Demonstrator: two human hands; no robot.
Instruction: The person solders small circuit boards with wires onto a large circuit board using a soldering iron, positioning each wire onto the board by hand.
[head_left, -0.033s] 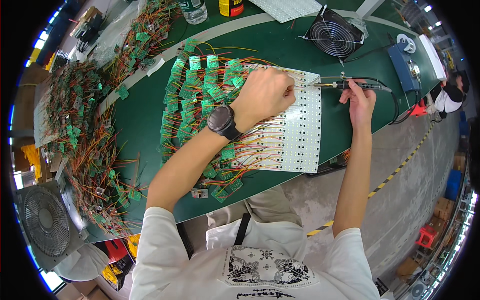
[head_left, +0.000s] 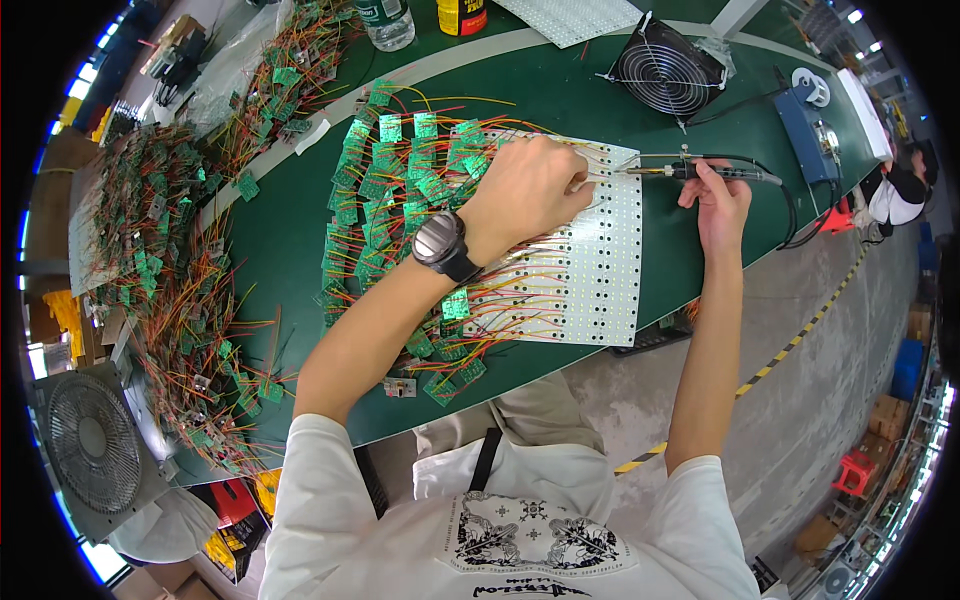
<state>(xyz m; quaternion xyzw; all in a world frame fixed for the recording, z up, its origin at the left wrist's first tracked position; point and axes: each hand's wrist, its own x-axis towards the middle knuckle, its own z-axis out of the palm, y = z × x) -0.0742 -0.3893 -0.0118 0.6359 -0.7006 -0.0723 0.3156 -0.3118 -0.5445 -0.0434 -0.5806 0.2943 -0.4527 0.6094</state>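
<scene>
My right hand [head_left: 722, 203] grips a soldering iron [head_left: 715, 172] from the right, its metal tip pointing left over the upper right part of a white LED board [head_left: 608, 290]. A thin tube runs alongside the iron. My left hand [head_left: 535, 185], with a dark watch on the wrist, rests over the board's upper part. Its fingers are closed and pressed together near the iron's tip; what they pinch is hidden. Red and yellow wires [head_left: 525, 290] cross the board from rows of small green circuit boards [head_left: 380, 185] on its left.
Heaped wired circuit boards [head_left: 160, 230] cover the left of the green table [head_left: 290, 250]. A black fan [head_left: 668, 65] and a blue soldering station [head_left: 808, 130] stand at the back right. At the back are a bottle [head_left: 388, 25] and a yellow can [head_left: 462, 15]. Another person [head_left: 900, 190] is far right.
My left wrist has turned very slightly, and the watch face now catches the light. The right hand and the iron keep nearly the same place.
</scene>
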